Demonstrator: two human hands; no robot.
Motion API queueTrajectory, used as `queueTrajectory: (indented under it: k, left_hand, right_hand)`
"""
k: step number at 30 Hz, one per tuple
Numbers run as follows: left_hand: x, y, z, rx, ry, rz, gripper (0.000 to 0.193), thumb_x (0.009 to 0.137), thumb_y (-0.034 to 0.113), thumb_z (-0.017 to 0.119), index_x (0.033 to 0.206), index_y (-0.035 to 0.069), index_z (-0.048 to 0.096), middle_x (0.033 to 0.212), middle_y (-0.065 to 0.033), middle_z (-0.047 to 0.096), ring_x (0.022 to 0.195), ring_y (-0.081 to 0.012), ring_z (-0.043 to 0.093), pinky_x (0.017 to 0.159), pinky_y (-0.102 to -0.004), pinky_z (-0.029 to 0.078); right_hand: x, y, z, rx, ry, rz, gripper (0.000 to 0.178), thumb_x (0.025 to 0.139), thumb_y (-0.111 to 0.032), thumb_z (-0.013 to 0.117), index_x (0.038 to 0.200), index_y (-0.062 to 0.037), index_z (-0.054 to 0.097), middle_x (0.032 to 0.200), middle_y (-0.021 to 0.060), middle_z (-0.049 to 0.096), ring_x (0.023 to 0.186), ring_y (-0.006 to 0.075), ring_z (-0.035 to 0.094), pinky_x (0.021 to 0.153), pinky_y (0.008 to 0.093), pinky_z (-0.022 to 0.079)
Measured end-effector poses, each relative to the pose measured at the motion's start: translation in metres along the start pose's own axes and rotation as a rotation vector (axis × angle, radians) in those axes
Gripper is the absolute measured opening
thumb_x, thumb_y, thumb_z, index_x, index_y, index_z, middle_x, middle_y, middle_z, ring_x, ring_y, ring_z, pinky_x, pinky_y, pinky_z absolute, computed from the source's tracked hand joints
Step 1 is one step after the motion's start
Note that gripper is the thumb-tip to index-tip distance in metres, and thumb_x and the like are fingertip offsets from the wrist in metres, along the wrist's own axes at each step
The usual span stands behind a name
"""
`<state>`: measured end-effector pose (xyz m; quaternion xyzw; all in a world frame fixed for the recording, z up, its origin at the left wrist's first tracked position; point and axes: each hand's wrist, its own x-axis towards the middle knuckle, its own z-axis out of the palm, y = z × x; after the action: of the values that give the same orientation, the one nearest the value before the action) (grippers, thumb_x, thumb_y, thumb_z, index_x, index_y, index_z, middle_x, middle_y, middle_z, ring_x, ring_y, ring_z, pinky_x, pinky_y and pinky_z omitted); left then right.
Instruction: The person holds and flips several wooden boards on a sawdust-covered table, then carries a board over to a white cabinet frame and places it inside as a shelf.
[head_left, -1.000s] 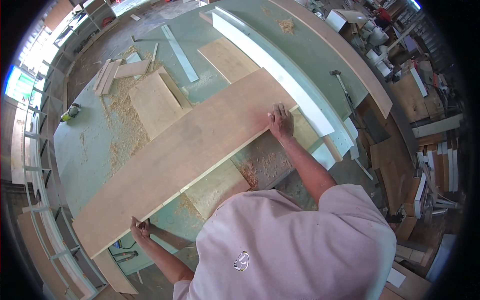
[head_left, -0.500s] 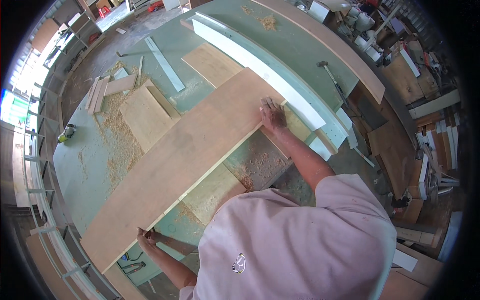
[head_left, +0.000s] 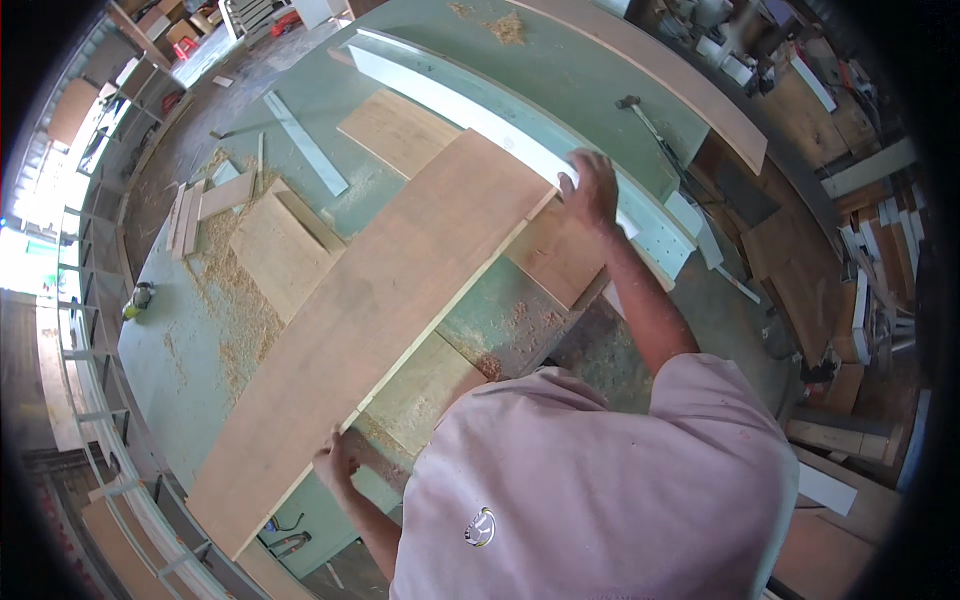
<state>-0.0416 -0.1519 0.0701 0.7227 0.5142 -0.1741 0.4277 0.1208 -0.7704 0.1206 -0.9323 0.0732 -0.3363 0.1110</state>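
Observation:
A long brown wooden board [head_left: 380,290] with a pale near edge lies diagonally across the worktable. My left hand [head_left: 336,462] is at that near edge, toward the lower left end, its thumb against the edge and its fingers curled below. At the board's far right corner my right hand [head_left: 592,190] is closed with bent fingers, the thumb touching the corner; part of its grip is hidden. Just beyond this hand runs a long white and pale green panel piece [head_left: 460,100], which the hand partly covers.
The green worktable [head_left: 160,350] carries wood shavings [head_left: 245,310], plywood pieces [head_left: 285,245], a pale strip [head_left: 305,145] and a green power tool [head_left: 138,300]. A hammer [head_left: 640,118] lies at the far right. Another long board [head_left: 660,70] lies along the far edge. Offcuts crowd the right side.
My right hand has gone from lying flat on the board to its far right corner. My left hand has slid up along the near edge. The board sits slightly differently in view.

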Motion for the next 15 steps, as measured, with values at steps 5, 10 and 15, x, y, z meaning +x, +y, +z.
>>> queueTrajectory:
  k: [5, 10, 15]
  left_hand:
    - [-0.074, 0.086, 0.127, 0.359, 0.065, 0.959, 0.039, 0.079, 0.037, 0.077, 0.096, 0.004, 0.067, 0.093, -0.0148, 0.07, 0.087, -0.0291, 0.069, 0.077, -0.0402, 0.052]
    - [-0.152, 0.156, 0.25, 0.508, -0.118, 1.565, 0.056, 0.076, 0.037, 0.078, 0.118, 0.004, 0.061, 0.132, -0.0179, 0.054, 0.117, -0.0349, 0.056, 0.094, -0.0439, 0.047]
    - [-0.171, 0.166, 0.314, 0.649, -0.307, 1.198, 0.053, 0.079, 0.037, 0.074, 0.117, 0.003, 0.06, 0.122, -0.0193, 0.057, 0.113, -0.0361, 0.056, 0.089, -0.0447, 0.048]
  right_hand:
    - [0.003, 0.062, 0.004, -0.003, -0.478, 0.177, 0.035, 0.086, -0.026, 0.068, 0.111, -0.0025, 0.06, 0.107, 0.0188, 0.066, 0.104, 0.0388, 0.061, 0.087, 0.0463, 0.05]
    - [-0.004, 0.07, 0.005, 0.001, -0.683, 0.161, 0.032, 0.092, -0.03, 0.061, 0.109, -0.0031, 0.058, 0.1, 0.0241, 0.068, 0.096, 0.0422, 0.065, 0.083, 0.0493, 0.05]
    - [0.0, 0.06, -0.001, 0.037, -0.716, 0.176, 0.028, 0.092, -0.027, 0.06, 0.105, -0.0034, 0.055, 0.097, 0.0227, 0.067, 0.094, 0.042, 0.064, 0.08, 0.0504, 0.05]
